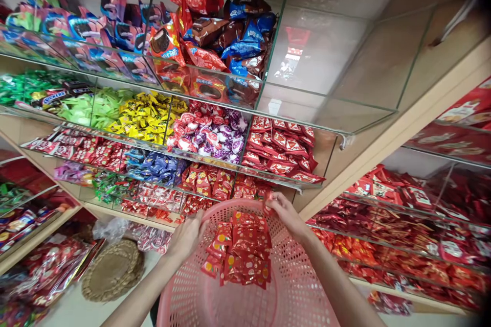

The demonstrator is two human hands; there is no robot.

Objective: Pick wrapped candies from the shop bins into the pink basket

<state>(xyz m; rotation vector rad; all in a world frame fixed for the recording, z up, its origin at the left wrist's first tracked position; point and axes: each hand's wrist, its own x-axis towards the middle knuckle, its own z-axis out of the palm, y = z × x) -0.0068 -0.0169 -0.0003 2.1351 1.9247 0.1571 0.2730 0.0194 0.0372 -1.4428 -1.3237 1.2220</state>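
Pink basket in left hand; red packet in right hand.

And here's the basket, pink plastic, perforated all over with a soft sheen; inside, the red packets flash glossy, crinkled film. Up top, the shelf bins are smooth, clear, glassy, catching pale reflections. The upright on the right looks like light wood, smooth and fairly matt. Over at the lower left, the round woven mat is rough, braided and matt, beside shiny, crumpled clear plastic.
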